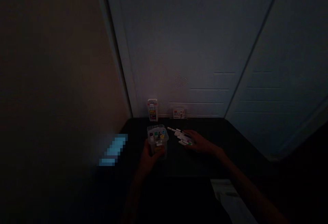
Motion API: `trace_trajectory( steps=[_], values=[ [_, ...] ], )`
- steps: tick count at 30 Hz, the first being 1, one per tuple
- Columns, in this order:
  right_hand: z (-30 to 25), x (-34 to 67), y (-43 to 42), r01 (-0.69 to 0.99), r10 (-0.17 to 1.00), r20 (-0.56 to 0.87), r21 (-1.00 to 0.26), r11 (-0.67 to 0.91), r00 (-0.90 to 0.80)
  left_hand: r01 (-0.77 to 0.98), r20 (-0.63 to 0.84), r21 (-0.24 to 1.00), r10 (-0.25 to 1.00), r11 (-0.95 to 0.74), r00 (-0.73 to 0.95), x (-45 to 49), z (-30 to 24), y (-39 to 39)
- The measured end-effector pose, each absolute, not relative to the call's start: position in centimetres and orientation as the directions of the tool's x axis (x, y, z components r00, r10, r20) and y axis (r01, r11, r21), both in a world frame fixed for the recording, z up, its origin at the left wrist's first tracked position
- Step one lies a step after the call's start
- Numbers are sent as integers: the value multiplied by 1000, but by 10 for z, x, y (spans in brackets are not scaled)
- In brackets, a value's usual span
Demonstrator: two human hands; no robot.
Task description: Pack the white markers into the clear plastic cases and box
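Note:
The scene is very dark. My left hand [148, 157] is wrapped round a clear plastic tub [158, 140] that stands upright on a dark table [230, 138] and holds several markers with coloured caps. My right hand [201, 142] rests just to the right of the tub, on a small pile of white markers [181, 136] lying on the table. Its fingers curl over the markers, but the dim light hides whether it grips any.
Two small packages, one tall [152, 110] and one low [179, 113], stand at the table's back edge against a pale panelled wall. A light paper or bag [230, 200] lies near the front right. A blurred bluish patch [114, 149] shows at the left.

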State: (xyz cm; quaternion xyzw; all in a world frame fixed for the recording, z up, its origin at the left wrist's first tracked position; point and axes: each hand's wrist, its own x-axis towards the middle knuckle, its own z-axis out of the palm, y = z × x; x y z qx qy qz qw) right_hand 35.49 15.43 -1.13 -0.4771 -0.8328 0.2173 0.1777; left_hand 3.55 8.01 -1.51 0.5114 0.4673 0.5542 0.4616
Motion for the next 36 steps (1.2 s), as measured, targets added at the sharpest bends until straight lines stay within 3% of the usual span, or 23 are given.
trace_trajectory(
  steps=[9, 19, 24, 36],
  values=[
    [-17, 351, 147, 773, 865, 165, -393, 498, -473, 29, 175, 984, 984, -175, -34, 15, -5, 130],
    [-14, 350, 146, 770, 860, 178, -387, 508, -478, 94, 265, 957, 959, -275, 104, -15, 4, 182],
    [-13, 350, 147, 772, 862, 167, -387, 504, -479, 95, 215, 970, 972, -224, 96, -16, 8, 184],
    [-11, 350, 144, 756, 864, 206, -420, 502, -459, 22, 297, 954, 954, -298, 39, -17, 7, 187]
  ],
)
